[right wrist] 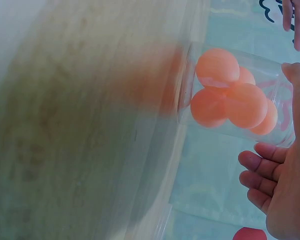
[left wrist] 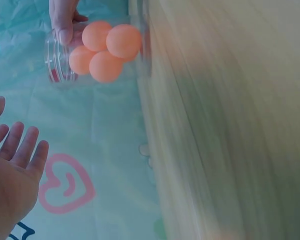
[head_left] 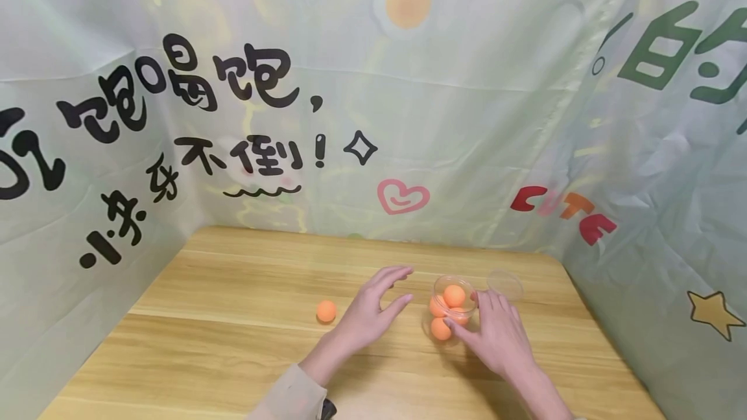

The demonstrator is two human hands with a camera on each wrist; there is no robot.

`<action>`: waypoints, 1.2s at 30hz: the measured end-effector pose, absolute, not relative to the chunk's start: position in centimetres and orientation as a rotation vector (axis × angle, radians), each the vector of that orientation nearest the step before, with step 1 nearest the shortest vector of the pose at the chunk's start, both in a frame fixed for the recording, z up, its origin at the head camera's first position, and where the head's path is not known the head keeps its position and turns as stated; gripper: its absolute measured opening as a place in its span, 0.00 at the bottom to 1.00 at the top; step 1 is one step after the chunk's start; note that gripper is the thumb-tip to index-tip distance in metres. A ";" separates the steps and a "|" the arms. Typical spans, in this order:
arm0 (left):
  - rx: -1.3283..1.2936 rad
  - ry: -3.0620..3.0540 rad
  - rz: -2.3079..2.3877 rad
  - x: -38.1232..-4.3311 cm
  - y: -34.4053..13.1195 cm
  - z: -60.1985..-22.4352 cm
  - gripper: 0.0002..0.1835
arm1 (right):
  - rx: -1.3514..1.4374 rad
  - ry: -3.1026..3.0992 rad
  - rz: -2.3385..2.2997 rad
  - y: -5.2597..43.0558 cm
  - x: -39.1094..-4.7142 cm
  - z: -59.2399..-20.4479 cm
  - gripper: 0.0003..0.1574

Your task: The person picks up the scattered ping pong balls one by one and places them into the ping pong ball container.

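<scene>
A clear plastic jar stands upright on the table with its mouth uncovered. Several orange balls are piled inside it. My right hand holds the jar near its rim, thumb on the near side and fingers on the right side. In the right wrist view the thumb lies against the jar's upper part. To the left of the jar, my left hand hovers with fingers extended, apart from the jar and holding nothing. One loose orange ball sits on the table left of that hand.
A clear round lid lies behind my right hand. The wooden table is bordered at the back and sides by printed cloth. A dark band shows at my left cuff.
</scene>
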State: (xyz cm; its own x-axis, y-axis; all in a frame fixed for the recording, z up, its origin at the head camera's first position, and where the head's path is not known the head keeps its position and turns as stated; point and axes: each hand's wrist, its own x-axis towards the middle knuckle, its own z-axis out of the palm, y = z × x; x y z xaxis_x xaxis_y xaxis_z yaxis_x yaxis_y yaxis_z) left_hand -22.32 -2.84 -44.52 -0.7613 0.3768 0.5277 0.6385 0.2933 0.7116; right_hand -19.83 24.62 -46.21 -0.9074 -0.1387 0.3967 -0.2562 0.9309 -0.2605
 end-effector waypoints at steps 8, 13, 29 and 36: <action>-0.864 -2.370 -1.426 -22.0 -5.0 -44.9 0.26 | 0.274 -2.722 0.460 24.6 -19.7 -46.2 0.51; -0.845 -2.391 -1.428 -22.0 -6.3 -45.2 0.27 | 0.267 -2.722 0.450 24.6 -19.8 -46.3 0.50; -0.721 -2.472 -1.371 -22.0 -10.3 -46.0 0.27 | 0.275 -2.717 0.455 24.7 -19.9 -46.1 0.48; -0.665 -2.506 -1.335 -22.2 -11.8 -46.5 0.28 | 0.279 -2.712 0.454 24.7 -19.7 -46.2 0.48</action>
State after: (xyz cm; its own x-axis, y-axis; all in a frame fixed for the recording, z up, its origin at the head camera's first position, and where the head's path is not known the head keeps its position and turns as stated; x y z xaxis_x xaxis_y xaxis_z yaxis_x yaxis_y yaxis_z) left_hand -22.19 -11.82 -46.54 -0.8721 0.2848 0.3979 0.4891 0.4834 0.7260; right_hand -19.75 24.67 -46.20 -0.9096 -0.1305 0.3943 -0.2518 0.9283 -0.2737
